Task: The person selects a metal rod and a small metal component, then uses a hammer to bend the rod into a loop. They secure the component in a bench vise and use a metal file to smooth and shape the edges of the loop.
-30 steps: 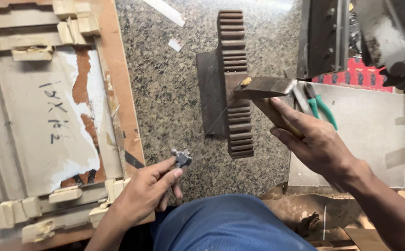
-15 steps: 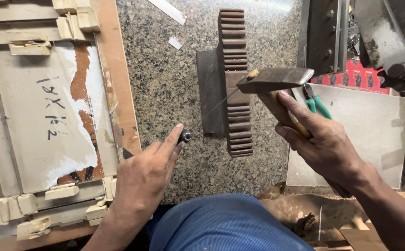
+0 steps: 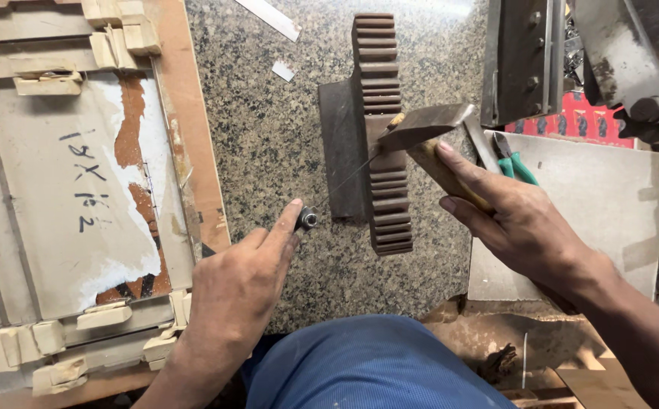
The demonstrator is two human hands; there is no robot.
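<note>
Wire-on-rack hammering: hammer raised, wire being held in position.

L hand (image 3: 242,284), lower centre of frame, is pinching a small dark holder (image 3: 307,220) betw. thumb and index; fingers closed tight on it, other fingers curled. A thin wire (image 3: 348,178) is running from holder up-right to the toothed rack (image 3: 382,129) at frame centre, its tip lying approx. on the teeth under the hammer head. R hand (image 3: 522,223), centre right, is gripping the hammer (image 3: 428,125) by its wooden handle, fingers fully wrapped, head hovering just above rack. Judgement: strike step in hand; next move req. a steady wire and a short, square blow, w/ L fingers clear.
</note>
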